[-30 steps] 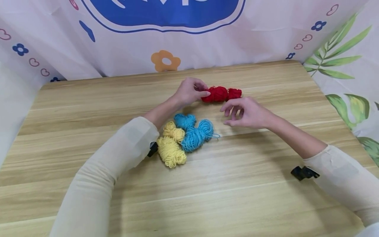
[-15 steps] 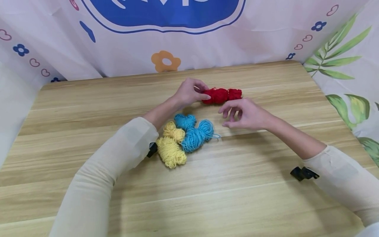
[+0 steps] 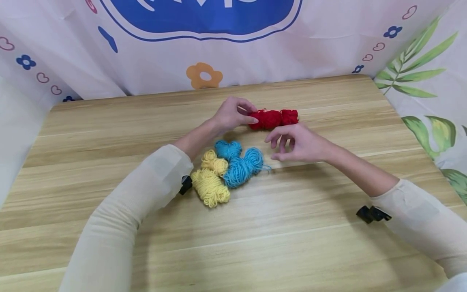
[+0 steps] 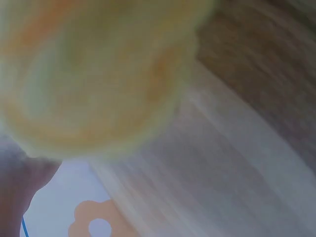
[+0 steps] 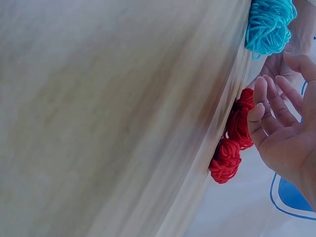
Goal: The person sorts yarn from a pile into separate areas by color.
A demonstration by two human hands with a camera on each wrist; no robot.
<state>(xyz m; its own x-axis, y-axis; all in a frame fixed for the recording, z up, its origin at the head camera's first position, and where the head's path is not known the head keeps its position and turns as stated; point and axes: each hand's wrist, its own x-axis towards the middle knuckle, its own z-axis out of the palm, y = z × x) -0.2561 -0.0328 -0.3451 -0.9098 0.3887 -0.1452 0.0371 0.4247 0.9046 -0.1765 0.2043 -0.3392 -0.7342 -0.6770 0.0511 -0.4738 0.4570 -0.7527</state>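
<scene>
At the far middle of the table, my left hand [image 3: 233, 113] pinches the left end of a red yarn bundle [image 3: 271, 119] between thumb and fingers. The bundle lies sideways and narrows near its right end. My right hand [image 3: 300, 142] hovers just in front of it, fingers loosely bent and holding nothing; the right wrist view shows this hand [image 5: 286, 118] beside the red yarn [image 5: 239, 123]. Nearer to me lie blue yarn [image 3: 242, 166] and yellow yarn [image 3: 209, 182], touching each other. Blurred yellow yarn [image 4: 98, 79] fills much of the left wrist view.
The wood-grain table [image 3: 292, 243] reaches back to a white printed cloth [image 3: 153, 65] hanging behind its far edge. My left forearm passes close beside the yellow yarn. A loose blue strand sticks out to the right of the blue yarn.
The red yarn has shifted slightly toward me, with my left hand still on its left end. My right hand has drifted a little left and nearer. The blue and yellow yarn stay put.
</scene>
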